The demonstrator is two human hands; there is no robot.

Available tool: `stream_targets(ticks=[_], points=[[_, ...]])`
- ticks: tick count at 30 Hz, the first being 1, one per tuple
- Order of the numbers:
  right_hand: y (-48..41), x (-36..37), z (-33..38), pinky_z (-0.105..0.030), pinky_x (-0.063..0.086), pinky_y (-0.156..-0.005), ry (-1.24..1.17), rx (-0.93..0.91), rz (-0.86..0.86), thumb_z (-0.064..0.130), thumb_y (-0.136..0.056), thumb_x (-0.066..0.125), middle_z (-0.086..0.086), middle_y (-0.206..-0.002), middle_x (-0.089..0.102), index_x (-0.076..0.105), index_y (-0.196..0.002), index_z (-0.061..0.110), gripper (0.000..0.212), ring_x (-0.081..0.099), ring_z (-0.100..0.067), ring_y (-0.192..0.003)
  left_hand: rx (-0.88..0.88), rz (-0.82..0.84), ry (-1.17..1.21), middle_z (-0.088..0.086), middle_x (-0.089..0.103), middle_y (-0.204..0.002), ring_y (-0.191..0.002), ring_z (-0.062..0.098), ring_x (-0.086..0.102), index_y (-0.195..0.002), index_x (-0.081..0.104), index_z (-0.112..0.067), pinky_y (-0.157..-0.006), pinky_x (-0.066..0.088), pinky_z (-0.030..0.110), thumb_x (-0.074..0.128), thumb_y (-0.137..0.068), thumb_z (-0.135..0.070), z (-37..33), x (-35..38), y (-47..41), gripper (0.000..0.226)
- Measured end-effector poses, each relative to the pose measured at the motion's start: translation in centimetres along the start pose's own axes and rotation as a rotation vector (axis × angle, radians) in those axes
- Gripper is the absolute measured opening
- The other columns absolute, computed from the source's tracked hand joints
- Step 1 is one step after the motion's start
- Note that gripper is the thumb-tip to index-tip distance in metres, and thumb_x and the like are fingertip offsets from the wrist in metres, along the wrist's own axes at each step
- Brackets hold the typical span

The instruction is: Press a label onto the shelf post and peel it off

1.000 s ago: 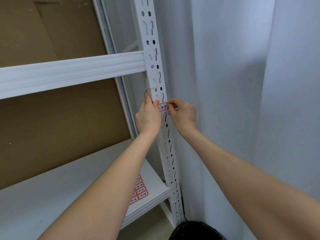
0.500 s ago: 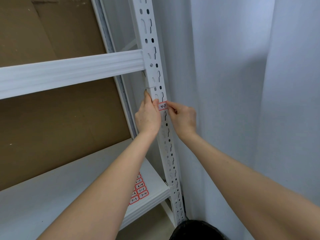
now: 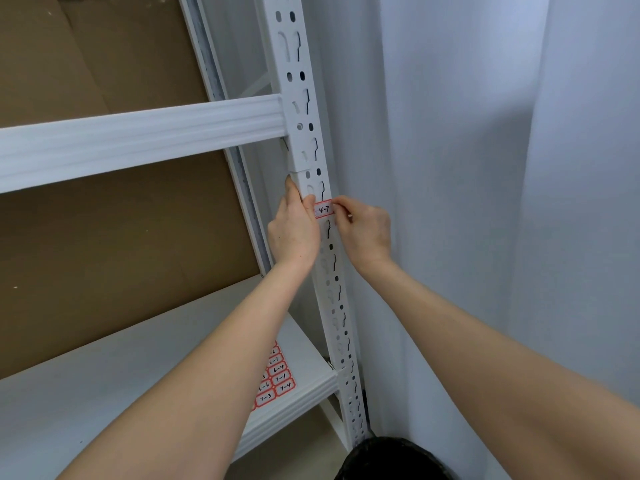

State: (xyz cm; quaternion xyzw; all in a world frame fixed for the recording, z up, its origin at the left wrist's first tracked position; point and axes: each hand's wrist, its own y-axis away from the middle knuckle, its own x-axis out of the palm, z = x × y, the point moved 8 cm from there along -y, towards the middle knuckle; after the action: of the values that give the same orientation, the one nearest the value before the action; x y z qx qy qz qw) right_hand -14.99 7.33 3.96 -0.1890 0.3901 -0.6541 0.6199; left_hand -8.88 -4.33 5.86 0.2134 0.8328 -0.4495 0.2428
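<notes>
Partway stuck, a label (image 3: 323,210) sits on the shelf post (image 3: 313,161); left hand (image 3: 293,233) presses its edge, right hand (image 3: 363,232) pinches the other end, unsmoothed.

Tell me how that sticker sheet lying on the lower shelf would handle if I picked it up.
The sticker sheet looks paper-thin and lies flat on the shelf, so it is probably very light and floppy. Lifting an edge may be fiddly. Peeled gaps could make it curl.

Both forearms are bare up to the frame edge, with no sleeves. The left hand (image 3: 294,233) and the right hand (image 3: 365,233) wear no gloves, rings or watch.
</notes>
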Motion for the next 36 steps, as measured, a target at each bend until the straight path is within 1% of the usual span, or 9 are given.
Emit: stream_targets(ticks=[6, 9, 11, 16, 19, 24, 29, 33, 36], points=[[0.3, 0.3, -0.3, -0.040, 0.051, -0.071, 0.027, 0.046, 0.082, 0.018, -0.087, 0.056, -0.012, -0.078, 0.071, 0.070, -0.089, 0.010, 0.016, 0.064, -0.032, -0.077, 0.006, 0.010, 0.005, 0.007, 0.052, -0.134, -0.112, 0.033, 0.055, -0.148, 0.024, -0.014, -0.083, 0.040, 0.038, 0.028, -0.103, -0.032, -0.1, -0.1, 0.0, 0.049], [0.5, -0.1, -0.2, -0.039, 0.051, -0.075, -0.009, 0.052, 0.078, 0.016, -0.091, 0.054, -0.011, -0.084, 0.072, 0.066, -0.110, 0.013, 0.023, 0.064, -0.031, -0.078, 0.021, 0.005, 0.020, 0.006, 0.053, -0.134, -0.112, 0.033, 0.056, -0.147, 0.027, -0.014, -0.083, 0.042, 0.038, 0.028, -0.103, -0.033, 0.0, 0.0, -0.1, 0.048], [0.5, -0.3, 0.0, -0.037, 0.050, -0.071, -0.011, 0.033, 0.065, 0.015, -0.092, 0.053, -0.012, -0.078, 0.070, 0.065, -0.119, 0.019, 0.030, 0.060, -0.030, -0.071, 0.028, 0.001, 0.033, 0.005, 0.054, -0.134, -0.112, 0.032, 0.057, -0.146, 0.029, -0.015, -0.083, 0.044, 0.038, 0.029, -0.103, -0.033, 0.0, 0.0, -0.2, 0.047], [0.9, -0.1, -0.3, -0.036, 0.050, -0.063, -0.038, 0.009, 0.024, 0.017, -0.093, 0.054, -0.013, -0.073, 0.070, 0.069, -0.113, 0.019, 0.025, 0.055, -0.029, -0.061, 0.027, -0.002, 0.023, 0.005, 0.055, -0.132, -0.110, 0.032, 0.057, -0.146, 0.028, -0.015, -0.078, 0.040, 0.036, 0.029, -0.103, -0.033, 0.2, 0.2, -0.4, 0.047], [0.7, -0.1, -0.4, -0.034, 0.050, -0.064, -0.056, 0.013, 0.014, 0.018, -0.093, 0.055, -0.010, -0.076, 0.071, 0.070, -0.112, 0.018, 0.024, 0.058, -0.027, -0.063, 0.032, -0.005, 0.014, 0.005, 0.055, -0.131, -0.109, 0.032, 0.057, -0.146, 0.028, -0.014, -0.076, 0.038, 0.035, 0.028, -0.103, -0.033, 0.2, 0.2, -0.3, 0.047], [0.2, 0.1, -0.6, -0.039, 0.053, -0.067, -0.087, 0.041, -0.021, 0.019, -0.092, 0.055, -0.007, -0.075, 0.071, 0.072, -0.102, 0.018, 0.020, 0.063, -0.028, -0.066, 0.029, -0.007, 0.022, 0.005, 0.054, -0.133, -0.110, 0.033, 0.056, -0.148, 0.025, -0.016, -0.082, 0.042, 0.038, 0.028, -0.103, -0.034, 0.3, 0.2, -0.3, 0.049], [0.2, 0.3, -1.0, -0.041, 0.053, -0.071, -0.115, 0.084, -0.040, 0.020, -0.090, 0.058, -0.010, -0.077, 0.071, 0.073, -0.102, 0.019, 0.019, 0.064, -0.031, -0.070, 0.024, 0.000, 0.016, 0.005, 0.052, -0.135, -0.113, 0.033, 0.055, -0.149, 0.022, -0.017, -0.083, 0.041, 0.038, 0.028, -0.103, -0.035, 0.3, 0.2, -0.3, 0.050], [0.4, 0.3, -1.0, -0.041, 0.053, -0.069, -0.118, 0.078, -0.050, 0.019, -0.089, 0.059, -0.010, -0.078, 0.072, 0.074, -0.102, 0.019, 0.019, 0.064, -0.032, -0.068, 0.021, 0.000, 0.014, 0.005, 0.052, -0.135, -0.113, 0.033, 0.055, -0.148, 0.023, -0.018, -0.078, 0.036, 0.034, 0.027, -0.103, -0.035, 0.4, 0.4, -0.4, 0.048], [0.4, 0.2, -0.7, -0.040, 0.053, -0.069, -0.101, 0.071, -0.060, 0.020, -0.090, 0.058, -0.010, -0.077, 0.072, 0.073, -0.103, 0.021, 0.020, 0.063, -0.031, -0.069, 0.030, 0.004, 0.006, 0.006, 0.052, -0.135, -0.112, 0.035, 0.055, -0.148, 0.023, -0.017, -0.080, 0.038, 0.036, 0.027, -0.103, -0.035, 0.5, 0.5, -0.5, 0.049]])
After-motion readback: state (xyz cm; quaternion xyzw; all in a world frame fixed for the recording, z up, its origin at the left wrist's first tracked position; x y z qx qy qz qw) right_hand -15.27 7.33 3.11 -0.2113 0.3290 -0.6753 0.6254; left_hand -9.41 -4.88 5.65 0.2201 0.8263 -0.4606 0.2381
